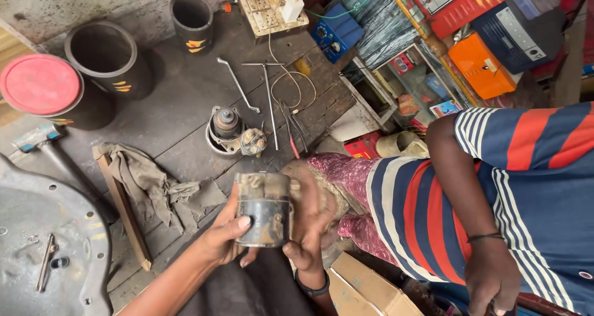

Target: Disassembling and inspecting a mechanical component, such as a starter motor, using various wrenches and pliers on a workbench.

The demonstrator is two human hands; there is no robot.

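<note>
Motor housing [264, 209]: grimy metal cylinder, upright, lifted clear of the bench [179, 118] for inspection. Left hand [224, 237] closed round its side; right hand [312, 220] wraps the opposite side. Geared end assembly [230, 130] lies at 12 o'clock, rag [154, 183] at 9.

the cylindrical motor housing [265, 209] is dull metal, grimy and scuffed, with worn paint. the tabletop [179, 121] is rough, dark, stained wood planks. the rag [158, 183] is crumpled, dirty cloth. the long tools [270, 99] are bare matt metal. the round lid [38, 84] looks like smooth red plastic.
</note>
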